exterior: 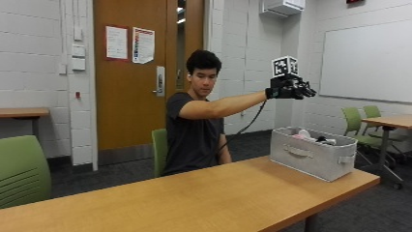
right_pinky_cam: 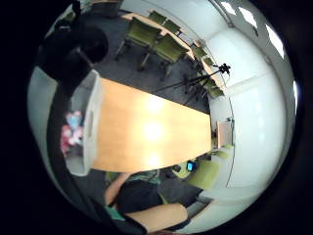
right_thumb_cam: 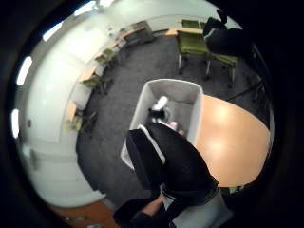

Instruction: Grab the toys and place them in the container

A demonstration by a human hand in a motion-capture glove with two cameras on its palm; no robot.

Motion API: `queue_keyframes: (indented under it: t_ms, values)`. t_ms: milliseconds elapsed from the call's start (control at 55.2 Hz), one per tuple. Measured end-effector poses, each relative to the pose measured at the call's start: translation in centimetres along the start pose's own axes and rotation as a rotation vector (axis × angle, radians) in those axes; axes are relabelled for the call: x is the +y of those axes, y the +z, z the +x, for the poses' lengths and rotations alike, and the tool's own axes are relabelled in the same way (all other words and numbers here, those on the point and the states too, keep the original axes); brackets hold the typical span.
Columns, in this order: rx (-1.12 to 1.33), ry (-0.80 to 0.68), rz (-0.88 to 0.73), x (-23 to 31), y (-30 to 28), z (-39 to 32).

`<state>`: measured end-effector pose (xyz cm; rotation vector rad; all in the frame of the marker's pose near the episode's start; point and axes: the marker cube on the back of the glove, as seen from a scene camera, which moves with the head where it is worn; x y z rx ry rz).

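Observation:
A grey fabric container (exterior: 312, 157) stands at the right end of the wooden table (exterior: 193, 198). Inside it lie a pink toy (exterior: 302, 136) and a black-and-white toy (exterior: 326, 141). My gloved right hand (exterior: 291, 89) is stretched out at head height, well above the container, its fingers loosely spread with nothing in them. In the thumb side palm view the gloved fingers (right_thumb_cam: 166, 161) hang over the container (right_thumb_cam: 142, 107), where a black-and-white toy (right_thumb_cam: 159, 108) lies. The little finger side palm view shows the container (right_pinky_cam: 92, 128) with pink and blue toys (right_pinky_cam: 71, 131) inside.
The person sits behind the table on a green chair (exterior: 158, 150). More green chairs (exterior: 19, 169) and another table (exterior: 389, 121) stand around the room. Floor lies just beyond the table's right end, beside the container.

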<state>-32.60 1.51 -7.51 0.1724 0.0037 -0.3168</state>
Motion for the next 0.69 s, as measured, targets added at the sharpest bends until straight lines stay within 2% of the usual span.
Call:
queue_keyframes:
  t_ms: [54,308,489,688]
  values:
    - [0.070,0.129,0.003,0.7,0.4,3.2]
    - [0.082,0.225,-0.088,4.8,2.9,15.2]
    - [0.040,0.257,-0.085,8.2,4.6,20.0]
    - [-0.003,0.275,-0.095,10.6,5.7,22.2]
